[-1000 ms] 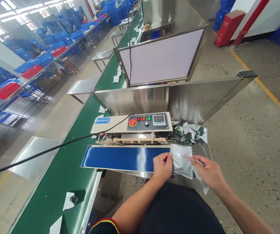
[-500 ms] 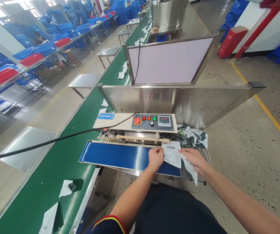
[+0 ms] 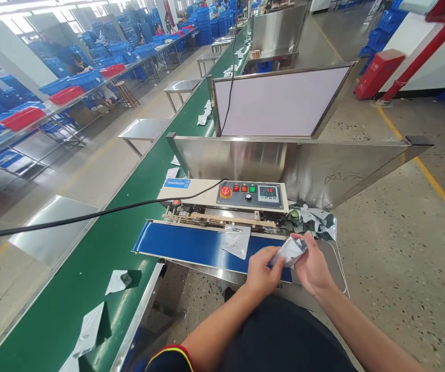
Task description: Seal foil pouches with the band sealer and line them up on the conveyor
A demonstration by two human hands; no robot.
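Between my two hands is a small white pouch [image 3: 290, 251], held in front of my body over the near right end of the sealing machine's blue belt. My left hand [image 3: 263, 271] pinches its left side with thumb and fingers. On the other side, my right hand [image 3: 314, 266] grips its right edge. Another white pouch [image 3: 237, 242] lies on the blue belt [image 3: 184, 243], its top edge at the sealing machine [image 3: 199, 191]. Behind my right hand, a pile of grey, white and dark green pouches [image 3: 312, 219] sits at the machine's right end.
A green conveyor [image 3: 67, 289] runs along the left, with several pouches on it. A black cable [image 3: 129, 210] crosses above it to the machine. Behind the machine stands a steel panel [image 3: 245, 160], with a white framed board [image 3: 280, 103] beyond.
The pouch my left hand held has slid left along the blue belt, released. My left hand has come back to the second pouch, which both hands now hold, raised from hanging.
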